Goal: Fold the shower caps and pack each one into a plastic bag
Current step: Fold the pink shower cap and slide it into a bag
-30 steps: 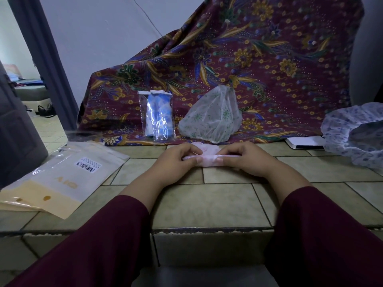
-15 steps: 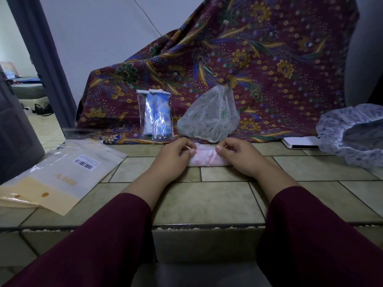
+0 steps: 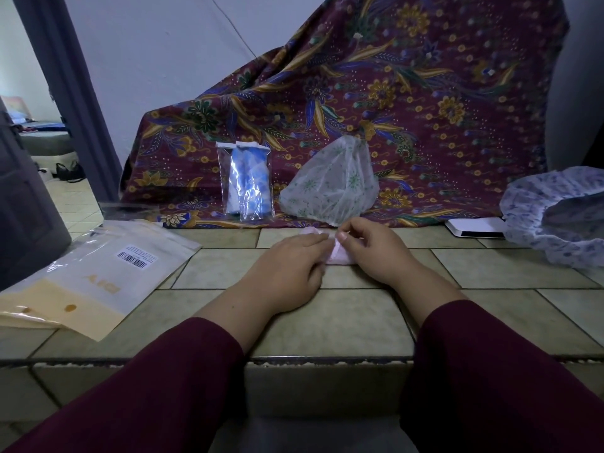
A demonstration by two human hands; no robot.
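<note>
A pink shower cap (image 3: 338, 255), folded into a small bundle, lies on the tiled floor between my hands. My left hand (image 3: 291, 266) covers its left part with fingers curled over it. My right hand (image 3: 372, 253) pinches its right end between thumb and fingers. Most of the cap is hidden under the hands. Behind them a clear plastic bag (image 3: 245, 181) holding a folded blue cap stands upright. A white cap with green print (image 3: 330, 184) sits unfolded beside it. Another white cap with blue flowers (image 3: 555, 217) lies at the right edge.
A stack of flat plastic bags with a barcode label (image 3: 98, 276) lies on the floor at left. A patterned maroon cloth (image 3: 408, 93) drapes the back. A white flat device (image 3: 477, 227) lies by the right cap. A step edge (image 3: 327, 361) runs across near me.
The pink cap has gone from a long strip to a shorter bundle. My hands have come closer together, the right hand lifting to pinch the cap's end.
</note>
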